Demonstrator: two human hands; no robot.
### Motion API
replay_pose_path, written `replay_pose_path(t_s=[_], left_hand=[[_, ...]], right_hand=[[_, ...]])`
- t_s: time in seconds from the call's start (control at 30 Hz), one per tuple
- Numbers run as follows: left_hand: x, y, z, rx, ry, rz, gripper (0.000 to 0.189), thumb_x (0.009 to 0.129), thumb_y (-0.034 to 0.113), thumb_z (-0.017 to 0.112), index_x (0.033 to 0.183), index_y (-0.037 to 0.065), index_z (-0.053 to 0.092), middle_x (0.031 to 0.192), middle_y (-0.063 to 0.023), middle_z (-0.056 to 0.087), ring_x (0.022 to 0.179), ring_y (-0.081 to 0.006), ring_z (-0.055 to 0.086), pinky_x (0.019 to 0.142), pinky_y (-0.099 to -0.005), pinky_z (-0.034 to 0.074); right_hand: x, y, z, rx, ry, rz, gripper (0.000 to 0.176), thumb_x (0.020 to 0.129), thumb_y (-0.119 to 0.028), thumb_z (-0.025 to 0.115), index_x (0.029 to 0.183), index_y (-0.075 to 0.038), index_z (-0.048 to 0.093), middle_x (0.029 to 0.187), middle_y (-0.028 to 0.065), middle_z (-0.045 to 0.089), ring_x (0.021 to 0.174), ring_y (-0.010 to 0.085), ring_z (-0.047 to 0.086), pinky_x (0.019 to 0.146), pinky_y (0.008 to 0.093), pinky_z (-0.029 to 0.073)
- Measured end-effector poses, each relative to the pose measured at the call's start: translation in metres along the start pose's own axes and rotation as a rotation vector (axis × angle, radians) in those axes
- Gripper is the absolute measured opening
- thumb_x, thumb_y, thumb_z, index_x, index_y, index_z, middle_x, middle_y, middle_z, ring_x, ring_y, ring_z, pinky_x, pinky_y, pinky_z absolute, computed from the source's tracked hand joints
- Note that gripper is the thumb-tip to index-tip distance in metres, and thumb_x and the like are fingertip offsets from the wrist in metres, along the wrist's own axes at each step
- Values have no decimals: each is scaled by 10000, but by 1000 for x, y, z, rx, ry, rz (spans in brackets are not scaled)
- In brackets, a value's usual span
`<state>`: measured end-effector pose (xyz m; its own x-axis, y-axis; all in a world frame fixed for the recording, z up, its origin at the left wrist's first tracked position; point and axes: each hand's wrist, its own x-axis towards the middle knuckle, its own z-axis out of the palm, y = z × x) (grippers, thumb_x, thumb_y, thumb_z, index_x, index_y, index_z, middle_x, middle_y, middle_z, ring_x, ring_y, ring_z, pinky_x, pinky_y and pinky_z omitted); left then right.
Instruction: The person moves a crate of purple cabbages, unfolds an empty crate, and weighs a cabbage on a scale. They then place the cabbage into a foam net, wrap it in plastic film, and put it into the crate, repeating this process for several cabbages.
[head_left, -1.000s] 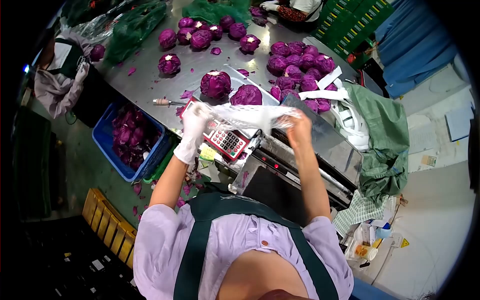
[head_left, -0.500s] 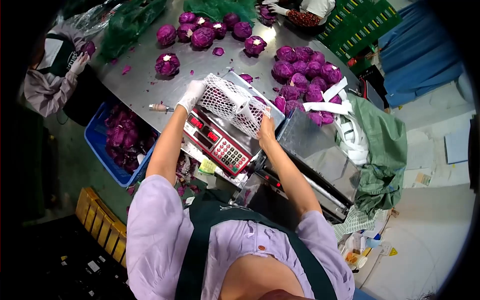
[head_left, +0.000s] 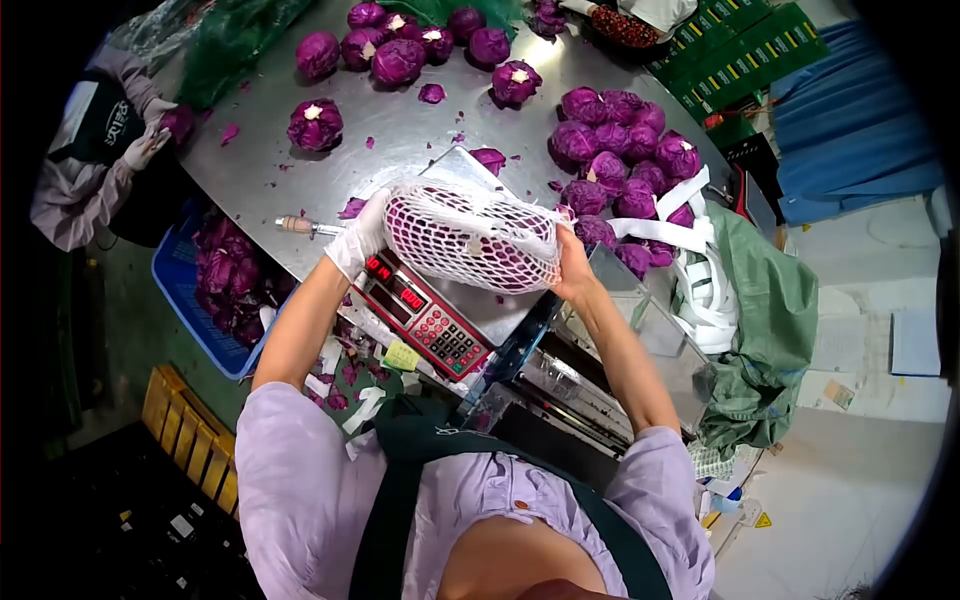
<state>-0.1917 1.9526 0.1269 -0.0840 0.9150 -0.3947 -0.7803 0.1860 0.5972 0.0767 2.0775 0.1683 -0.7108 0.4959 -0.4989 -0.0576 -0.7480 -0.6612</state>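
A white mesh net [head_left: 470,238] with purple cabbage inside is stretched between my two hands, above the red digital scale [head_left: 425,318]. My left hand [head_left: 362,236], in a white glove, grips the net's left end. The bare fingers of my right hand [head_left: 573,262] are closed on its right end. Beneath the net, the scale's metal plate [head_left: 490,312] is partly covered. Red digits are lit on its display. A knife with a wooden handle [head_left: 293,224] lies just left of my gloved hand.
Purple cabbages [head_left: 612,150] are piled at right beside white net strips [head_left: 700,290]; others [head_left: 398,62] stand at the back. A blue crate [head_left: 180,300] of leaves is at lower left. A co-worker [head_left: 105,150] holds a cabbage at far left; another person's sleeve [head_left: 620,28] shows at top.
The net has become rounder and fuller, with purple showing all along it. My right hand has moved slightly right, widening the span. The co-worker's hands at left have shifted a little, and the view has tilted.
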Motion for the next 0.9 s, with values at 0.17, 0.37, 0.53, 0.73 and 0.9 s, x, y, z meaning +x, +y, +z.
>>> replay_pose_path(t_s=[0.17, 0.37, 0.53, 0.73, 0.9], left_hand=[[16, -7, -9, -198, -51, -123, 249, 779, 160, 418, 824, 0, 603, 770, -110, 643, 655, -220, 616, 665, -338, 530], [10, 11, 27, -116, -204, 7, 372, 614, 127, 469, 878, -97, 604, 929, -196, 623, 815, -278, 612, 809, -360, 491], [3, 40, 39, 694, -675, 371, 334, 497, 101, 688, 800, -38, 670, 847, -119, 643, 804, -182, 592, 750, -294, 457], [-44, 25, 89, 1516, -813, 484, 126, 584, -43, 607, 689, 14, 650, 704, -71, 632, 662, -190, 608, 614, -270, 489], [-42, 33, 61, 1189, -344, 600, 442, 650, 115, 714, 1075, 46, 609, 1151, -97, 552, 1075, -214, 506, 947, -363, 384]], right_hand=[[23, -21, -24, 152, -203, 67, 427, 885, -294, 364, 1164, 11, 472, 1105, 165, 576, 1000, 281, 573, 899, 414, 455], [43, -32, -30, 55, -140, 182, 395, 782, -136, 412, 1072, 90, 557, 1087, 196, 587, 1001, 262, 573, 936, 372, 417], [39, -66, -3, -730, -468, 3, 542, 591, -139, 448, 1081, 27, 606, 1033, 115, 638, 743, 95, 581, 587, 165, 424], [4, -87, 39, -1649, -857, -288, 611, 493, 96, 469, 1021, -138, 666, 1192, 51, 565, 1071, 245, 541, 865, 330, 448], [-8, -87, 49, -1964, -865, -471, 547, 512, 82, 517, 992, -131, 672, 1167, 16, 575, 942, 264, 569, 765, 375, 470]])
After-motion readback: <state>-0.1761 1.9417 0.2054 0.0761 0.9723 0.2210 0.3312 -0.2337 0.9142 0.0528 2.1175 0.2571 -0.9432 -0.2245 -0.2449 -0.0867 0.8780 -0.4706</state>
